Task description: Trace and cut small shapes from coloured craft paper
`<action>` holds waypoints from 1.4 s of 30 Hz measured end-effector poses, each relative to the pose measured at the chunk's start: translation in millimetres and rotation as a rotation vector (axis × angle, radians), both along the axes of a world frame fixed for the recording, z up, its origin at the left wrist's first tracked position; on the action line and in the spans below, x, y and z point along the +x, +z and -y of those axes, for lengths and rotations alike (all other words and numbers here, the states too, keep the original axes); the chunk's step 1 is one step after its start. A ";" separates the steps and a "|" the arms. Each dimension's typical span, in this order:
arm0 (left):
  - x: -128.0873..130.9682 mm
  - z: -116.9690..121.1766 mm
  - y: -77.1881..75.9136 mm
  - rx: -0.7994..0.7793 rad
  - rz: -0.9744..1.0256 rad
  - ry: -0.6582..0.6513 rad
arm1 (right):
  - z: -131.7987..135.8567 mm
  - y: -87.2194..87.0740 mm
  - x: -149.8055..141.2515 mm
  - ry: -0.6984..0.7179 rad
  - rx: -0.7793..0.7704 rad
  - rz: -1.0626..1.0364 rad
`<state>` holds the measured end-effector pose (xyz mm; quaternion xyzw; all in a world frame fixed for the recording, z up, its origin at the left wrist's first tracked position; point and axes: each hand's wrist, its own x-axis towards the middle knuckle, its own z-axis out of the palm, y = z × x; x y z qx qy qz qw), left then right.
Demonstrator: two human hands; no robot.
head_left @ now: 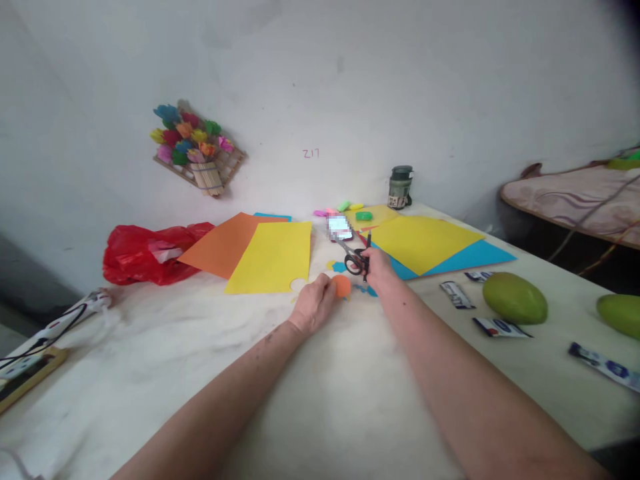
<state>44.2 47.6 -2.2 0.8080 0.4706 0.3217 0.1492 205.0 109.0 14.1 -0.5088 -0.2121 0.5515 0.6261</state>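
My left hand [316, 304] is closed at the edge of a small orange paper piece [342, 286], pinching it just above the table. My right hand [378, 268] is wrapped around a pair of black-handled scissors [354, 259], whose blades point up and left toward a phone [340, 227] with a lit screen. A thin dark stick, perhaps a pen [369, 243], stands upright in the same hand. Just beyond the fingers lies a blue flower-shaped cutout [339, 267]. Blue paper scraps [369, 291] rest between my hands.
Left of my hands, a yellow sheet [273, 257] with a round notch overlaps an orange sheet [220, 247], near a red plastic bag [145, 253]. Yellow [425, 240] and blue sheets [480, 257] lie right. Green fruit [515, 298] and small packets [456, 295] sit nearer; a bottle [401, 187] stands behind.
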 end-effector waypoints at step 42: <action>-30.1 -12.9 -9.2 -0.172 -0.223 0.298 | -3.6 -1.6 1.9 -0.015 0.036 0.117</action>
